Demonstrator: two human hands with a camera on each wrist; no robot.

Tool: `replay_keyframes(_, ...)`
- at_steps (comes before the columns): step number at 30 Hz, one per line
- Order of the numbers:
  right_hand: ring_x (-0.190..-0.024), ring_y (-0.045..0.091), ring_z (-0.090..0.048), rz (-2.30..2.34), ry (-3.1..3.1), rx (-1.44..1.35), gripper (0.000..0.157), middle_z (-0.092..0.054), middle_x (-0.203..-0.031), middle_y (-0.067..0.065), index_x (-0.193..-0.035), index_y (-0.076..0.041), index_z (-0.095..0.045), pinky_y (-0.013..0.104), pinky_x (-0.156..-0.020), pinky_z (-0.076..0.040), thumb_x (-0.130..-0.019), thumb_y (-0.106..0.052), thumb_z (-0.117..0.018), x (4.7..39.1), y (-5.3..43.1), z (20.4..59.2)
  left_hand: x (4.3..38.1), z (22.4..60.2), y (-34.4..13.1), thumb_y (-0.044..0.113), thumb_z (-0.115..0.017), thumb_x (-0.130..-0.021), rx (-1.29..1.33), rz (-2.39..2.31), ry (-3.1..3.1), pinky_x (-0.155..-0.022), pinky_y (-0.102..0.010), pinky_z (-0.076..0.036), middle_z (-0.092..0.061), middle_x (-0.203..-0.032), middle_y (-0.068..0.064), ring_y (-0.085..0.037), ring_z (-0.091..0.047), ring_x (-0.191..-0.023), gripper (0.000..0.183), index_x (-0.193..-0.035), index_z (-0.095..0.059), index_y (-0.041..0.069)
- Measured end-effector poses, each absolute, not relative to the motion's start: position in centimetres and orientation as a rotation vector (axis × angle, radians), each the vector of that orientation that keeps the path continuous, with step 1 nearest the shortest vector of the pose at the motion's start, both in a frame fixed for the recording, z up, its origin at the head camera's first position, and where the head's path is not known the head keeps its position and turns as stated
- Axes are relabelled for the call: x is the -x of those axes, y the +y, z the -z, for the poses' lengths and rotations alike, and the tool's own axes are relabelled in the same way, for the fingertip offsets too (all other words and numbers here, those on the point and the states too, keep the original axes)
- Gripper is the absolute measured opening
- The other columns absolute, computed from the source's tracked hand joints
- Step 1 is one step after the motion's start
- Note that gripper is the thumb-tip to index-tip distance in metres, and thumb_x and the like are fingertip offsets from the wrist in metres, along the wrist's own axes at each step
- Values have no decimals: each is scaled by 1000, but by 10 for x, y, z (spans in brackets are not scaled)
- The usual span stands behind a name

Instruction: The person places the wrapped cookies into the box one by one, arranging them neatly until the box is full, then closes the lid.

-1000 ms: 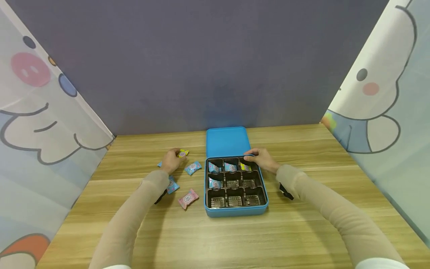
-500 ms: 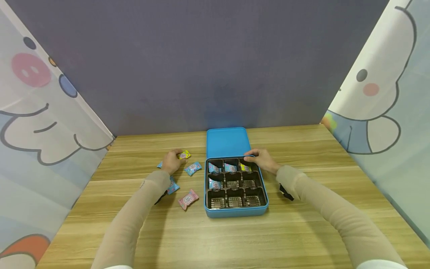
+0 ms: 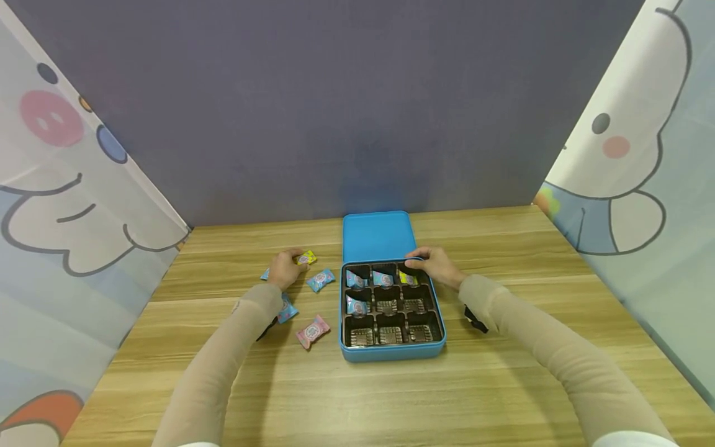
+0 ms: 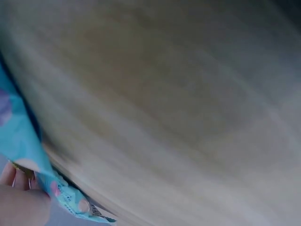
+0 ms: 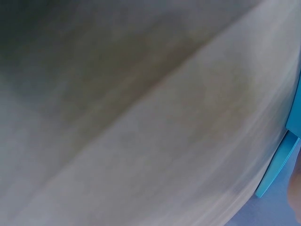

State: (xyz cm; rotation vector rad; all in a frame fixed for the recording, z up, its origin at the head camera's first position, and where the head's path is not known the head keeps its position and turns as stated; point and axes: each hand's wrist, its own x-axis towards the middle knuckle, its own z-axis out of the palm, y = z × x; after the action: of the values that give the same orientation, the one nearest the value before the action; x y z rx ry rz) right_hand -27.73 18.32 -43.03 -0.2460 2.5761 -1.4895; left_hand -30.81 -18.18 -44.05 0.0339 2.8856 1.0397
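Near the table's back left, my left hand (image 3: 285, 270) pinches a yellow wrapped candy (image 3: 306, 257) between thumb and fingers. A yellowish sliver shows by the fingers in the left wrist view, with a blue candy (image 4: 23, 136) in front. My right hand (image 3: 438, 266) grips the back right corner of a blue box (image 3: 393, 352). The box has a black tray (image 3: 389, 306) with three rows of compartments. Three blue candies (image 3: 383, 279) and one yellow candy (image 3: 408, 277) lie in it: the back row is filled, plus the middle row's left compartment.
Left of the box lie a blue candy (image 3: 320, 280), a pink candy (image 3: 312, 331) and another blue candy (image 3: 287, 308) partly behind the left sleeve. A further blue piece (image 3: 265, 273) peeks out beside the left hand. The box's lid (image 3: 380, 236) lies folded back toward the grey wall (image 3: 357, 112).
Over the first half second, my left hand and the yellow candy shifted slightly to the right. Since then both have stayed nearly still. My right hand has not moved from the box corner.
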Motion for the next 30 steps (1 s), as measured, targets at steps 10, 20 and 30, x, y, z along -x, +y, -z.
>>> replay_keyframes(10, -119, 33, -46, 1504, 2555, 254, 34, -54, -125, 17, -115, -4, -62, 43, -100, -41, -87, -24, -63, 278, 184, 430, 305, 435, -184, 16, -67, -84, -75, -1116, 2900, -102, -47, -40, -48, -132, -22, -39, -46, -120, 53, -131, -47, 0)
replay_keyframes(20, -118, 33, -47, 1501, 2549, 254, 34, -55, -123, 17, -114, -5, -63, 43, -99, -42, -87, -26, -64, 277, 184, 431, 303, 428, -185, 17, -66, -85, -42, -1201, 2869, -96, -42, -46, -50, -131, -21, -35, -51, -114, 49, -129, -50, 2)
replay_keyframes(30, -119, 33, -47, 1482, 2557, 228, 36, -54, -125, 15, -115, -6, -62, 43, -100, -41, -87, -28, -64, 278, 185, 431, 302, 416, -185, 22, -67, -84, -137, -1202, 2819, -78, -30, -52, -56, -120, -18, -26, -56, -96, 51, -129, -51, 4)
